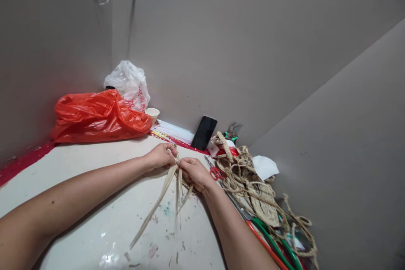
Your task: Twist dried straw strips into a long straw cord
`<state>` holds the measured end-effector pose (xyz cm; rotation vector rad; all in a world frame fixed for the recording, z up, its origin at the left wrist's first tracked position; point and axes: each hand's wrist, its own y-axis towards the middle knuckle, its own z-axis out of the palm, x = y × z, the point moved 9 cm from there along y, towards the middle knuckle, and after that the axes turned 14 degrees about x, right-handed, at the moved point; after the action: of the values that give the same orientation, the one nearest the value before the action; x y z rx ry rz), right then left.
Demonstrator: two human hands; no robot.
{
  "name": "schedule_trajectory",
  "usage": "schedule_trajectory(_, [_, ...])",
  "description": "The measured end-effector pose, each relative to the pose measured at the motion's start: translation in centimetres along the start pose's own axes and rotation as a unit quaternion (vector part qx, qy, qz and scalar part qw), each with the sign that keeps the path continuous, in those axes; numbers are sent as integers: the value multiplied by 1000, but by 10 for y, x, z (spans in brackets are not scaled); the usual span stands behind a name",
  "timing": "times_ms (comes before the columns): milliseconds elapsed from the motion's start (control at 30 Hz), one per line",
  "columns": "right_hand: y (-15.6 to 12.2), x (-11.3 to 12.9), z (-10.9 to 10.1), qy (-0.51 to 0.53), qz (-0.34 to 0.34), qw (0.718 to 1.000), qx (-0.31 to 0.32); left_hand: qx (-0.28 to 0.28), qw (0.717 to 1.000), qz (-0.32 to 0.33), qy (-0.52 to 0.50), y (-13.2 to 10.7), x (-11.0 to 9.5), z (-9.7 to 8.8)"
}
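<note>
My left hand [161,155] and my right hand [194,173] meet over the middle of the pale tabletop [95,164], both closed on a bunch of pale dried leaf strips [164,196]. The fingers pinch the strips at their upper end, close together. The loose ends of the strips trail down toward me and rest on the table. Small scraps of the same material lie scattered below them.
A red plastic bag [98,117], a white plastic bag [129,82] and a paper cup [152,114] sit at the back left. A black phone [204,133] leans on the wall. Red-handled scissors [217,172], a heap of braided rope [253,185] and green and red tool handles [272,240] lie right.
</note>
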<state>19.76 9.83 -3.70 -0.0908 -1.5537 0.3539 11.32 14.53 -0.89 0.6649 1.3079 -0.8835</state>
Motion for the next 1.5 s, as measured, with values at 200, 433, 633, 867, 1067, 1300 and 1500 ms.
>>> schedule_trajectory(200, [-1, 2, 0, -21, 3, 1000, -13, 34, 999, 20, 0, -5, -17, 7])
schedule_trajectory(433, [-1, -2, -4, -44, 6, 999, -12, 88, 994, 56, -43, -25, -92, 15])
schedule_trajectory(633, [-1, 1, -2, -58, 11, 998, -11, 7, 988, 148, 46, -84, -198, -12])
schedule_trajectory(867, [-2, 3, 0, -73, 8, 997, -17, -143, 949, 173, 223, -161, -277, -53])
schedule_trajectory(1067, [-3, 3, 2, -67, 7, 998, -10, -208, 889, -29, 407, -168, -253, -112])
schedule_trajectory(1300, [-2, 2, 2, -46, 3, 999, 8, -106, 824, -9, 556, -93, -135, -37])
schedule_trajectory(1500, [-2, 1, 0, -10, 1, 1000, 24, 13, 948, -87, 305, -28, -24, 21])
